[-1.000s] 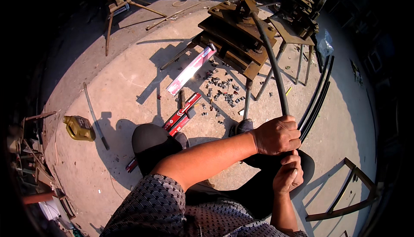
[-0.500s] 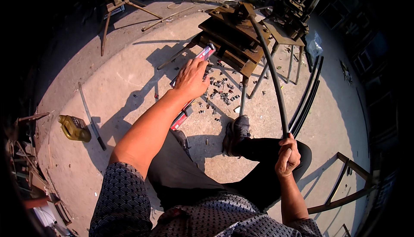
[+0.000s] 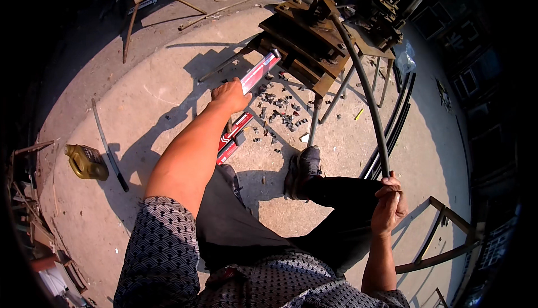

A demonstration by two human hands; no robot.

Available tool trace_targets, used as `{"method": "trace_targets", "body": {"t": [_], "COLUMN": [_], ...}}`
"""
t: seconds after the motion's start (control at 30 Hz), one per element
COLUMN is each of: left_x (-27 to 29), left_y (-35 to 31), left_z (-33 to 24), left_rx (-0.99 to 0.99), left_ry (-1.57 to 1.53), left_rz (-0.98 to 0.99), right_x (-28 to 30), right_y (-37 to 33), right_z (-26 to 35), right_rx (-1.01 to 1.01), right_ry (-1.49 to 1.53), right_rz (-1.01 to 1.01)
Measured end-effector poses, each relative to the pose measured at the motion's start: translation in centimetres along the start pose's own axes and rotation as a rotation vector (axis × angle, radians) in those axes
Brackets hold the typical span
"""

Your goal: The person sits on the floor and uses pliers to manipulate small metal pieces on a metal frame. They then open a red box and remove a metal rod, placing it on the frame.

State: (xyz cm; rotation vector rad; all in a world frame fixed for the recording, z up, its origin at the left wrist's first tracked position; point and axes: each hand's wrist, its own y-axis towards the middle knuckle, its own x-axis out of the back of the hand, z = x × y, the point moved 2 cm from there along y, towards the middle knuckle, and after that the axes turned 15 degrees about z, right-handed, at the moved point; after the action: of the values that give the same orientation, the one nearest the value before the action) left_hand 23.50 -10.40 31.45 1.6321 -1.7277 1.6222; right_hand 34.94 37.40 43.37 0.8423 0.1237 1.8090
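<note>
Below, the right hand (image 3: 389,210) closes around a long rod (image 3: 372,95) angling from a rusty press (image 3: 300,42); the left hand (image 3: 231,96), grip unclear, meets a red-and-white bar (image 3: 260,74). Black scraps (image 3: 288,120) litter the concrete (image 3: 300,218) nearby.

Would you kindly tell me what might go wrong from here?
The long dark rod might slip or swing, since only the right hand is at its lower end. The right shoe could skid if it steps onto the nearby scattered scraps.
</note>
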Motion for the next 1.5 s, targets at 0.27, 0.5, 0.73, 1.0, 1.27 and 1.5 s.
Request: {"method": "trace_targets", "body": {"t": [0.27, 0.5, 0.73, 1.0, 1.27, 1.5], "left_x": [0.5, 0.3, 0.3, 0.3, 0.3, 0.2], "left_y": [-0.2, 0.5, 1.1, 0.6, 0.4, 0.6], "left_z": [-0.1, -0.6, 0.9, 1.1, 0.7, 1.1], "left_rx": [0.010, 0.015, -0.038, -0.097, -0.107, -0.099], "left_ry": [-0.034, -0.042, 0.009, 0.013, 0.019, 0.077], "left_rz": [0.005, 0.041, -0.005, -0.028, 0.000, -0.025], "right_x": [6.2, 0.9, -4.2, -7.9, -8.5, -8.0], "right_y": [7.3, 8.4, 12.1, 13.3, 12.4, 11.9], "right_z": [2.8, -1.0, -1.7, 0.0, -0.2, -0.7], "right_rx": [0.159, -0.159, -0.289, -0.215, -0.096, -0.111], "right_ry": [0.329, 0.153, 0.204, -0.129, -0.264, -0.308], "right_rz": [-0.313, -0.048, 0.216, 0.472, 0.595, 0.664]}}
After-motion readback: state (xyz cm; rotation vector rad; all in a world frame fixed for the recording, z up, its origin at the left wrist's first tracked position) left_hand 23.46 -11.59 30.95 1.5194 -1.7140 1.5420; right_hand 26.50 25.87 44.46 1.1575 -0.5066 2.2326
